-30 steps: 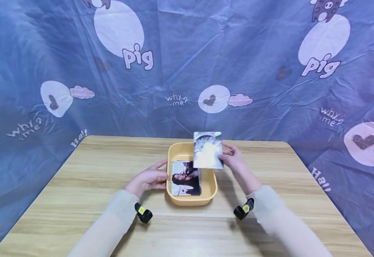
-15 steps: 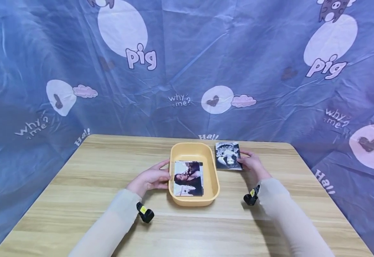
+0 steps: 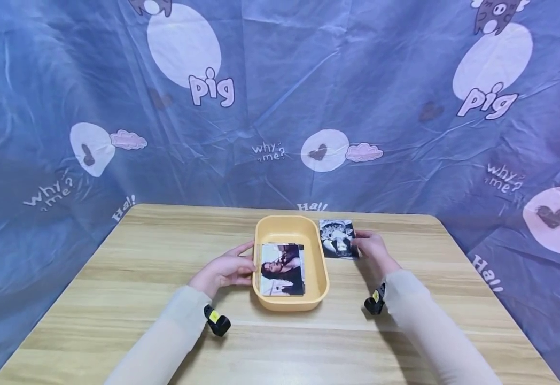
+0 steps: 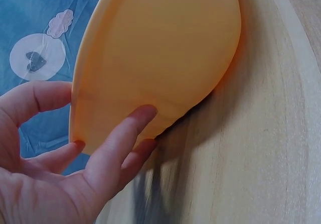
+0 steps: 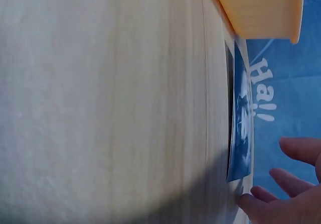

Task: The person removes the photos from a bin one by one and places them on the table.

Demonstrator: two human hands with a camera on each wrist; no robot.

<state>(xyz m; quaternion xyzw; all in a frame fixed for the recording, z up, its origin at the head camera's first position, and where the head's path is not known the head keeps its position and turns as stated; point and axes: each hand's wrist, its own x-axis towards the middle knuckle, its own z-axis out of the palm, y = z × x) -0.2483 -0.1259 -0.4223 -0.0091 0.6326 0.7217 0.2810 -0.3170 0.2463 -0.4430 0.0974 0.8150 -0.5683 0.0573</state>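
A yellow plastic tray (image 3: 319, 291) stands mid-table, with several colour photos (image 3: 282, 270) stacked in its left part. My left hand (image 3: 227, 269) holds the tray's left side, its thumb at the rim and the other fingers against the outer wall (image 4: 165, 58). To the right of the tray, close to its far corner, a black-and-white photo (image 3: 336, 239) lies on the table. Beside that photo's right edge is my right hand (image 3: 371, 248). In the right wrist view its fingers are spread, with a gap between them and the photo (image 5: 242, 118).
Pale wood-grain table (image 3: 131, 267) reaches to a blue printed curtain (image 3: 280, 107) hanging behind and on both sides. Each wrist wears a small black camera (image 3: 217, 322) on a strap.
My right hand has carried the black-and-white photo from over the tray to the table on the right and let it go. The left hand has stayed on the tray.
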